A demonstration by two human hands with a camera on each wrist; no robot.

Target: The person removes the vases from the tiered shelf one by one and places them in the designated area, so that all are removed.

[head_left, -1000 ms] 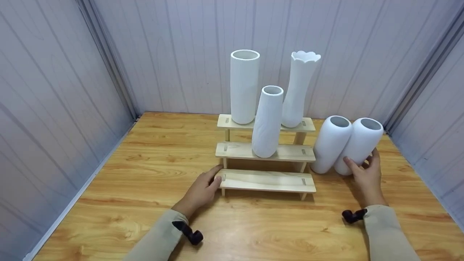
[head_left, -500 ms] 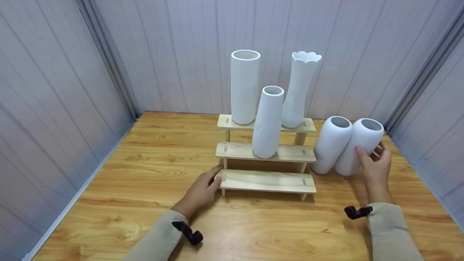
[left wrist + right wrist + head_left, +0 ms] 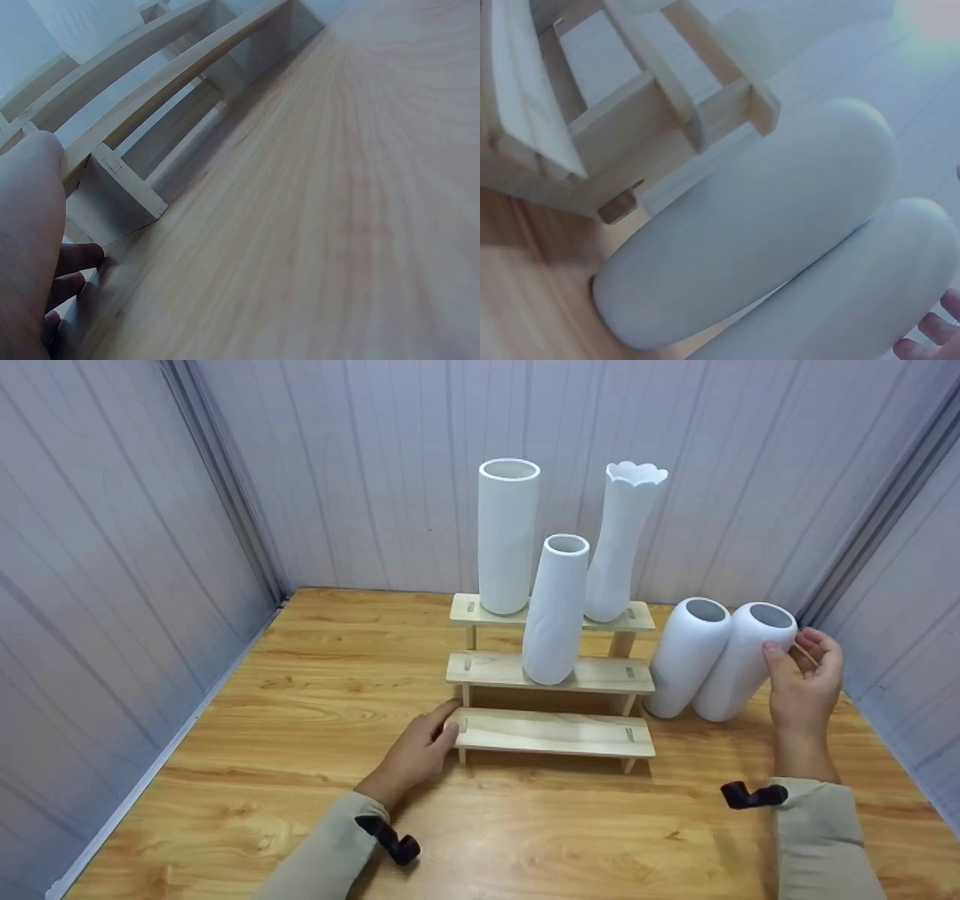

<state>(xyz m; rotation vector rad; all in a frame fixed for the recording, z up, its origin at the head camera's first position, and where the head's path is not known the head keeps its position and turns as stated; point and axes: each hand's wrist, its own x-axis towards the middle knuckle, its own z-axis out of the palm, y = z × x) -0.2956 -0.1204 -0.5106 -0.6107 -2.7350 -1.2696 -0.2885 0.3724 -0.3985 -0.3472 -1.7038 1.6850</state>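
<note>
In the head view, my left hand (image 3: 416,750) holds the left end of the lowest board of a three-step wooden display stand (image 3: 555,735). Its thumb lies on the board and its fingers are beside the leg. My right hand (image 3: 806,690) is at the upper right side of a white rounded vase (image 3: 739,667), thumb touching it, fingers loosely bent at its far edge. Another rounded vase (image 3: 684,660) leans against it on the left. A tapered vase (image 3: 555,615) stands on the middle step. On the top step are a cylindrical vase (image 3: 508,540) and a scalloped-rim vase (image 3: 619,547).
The stand and the rounded vases are on a wood-grain table (image 3: 322,675). Pale panelled walls (image 3: 360,472) enclose its back and sides. The nearer rounded vase sits close beside the stand's right end.
My right hand has slid up and to the right along the outer rounded vase, from its lower part to near its rim. The vases and my left hand have stayed in place.
</note>
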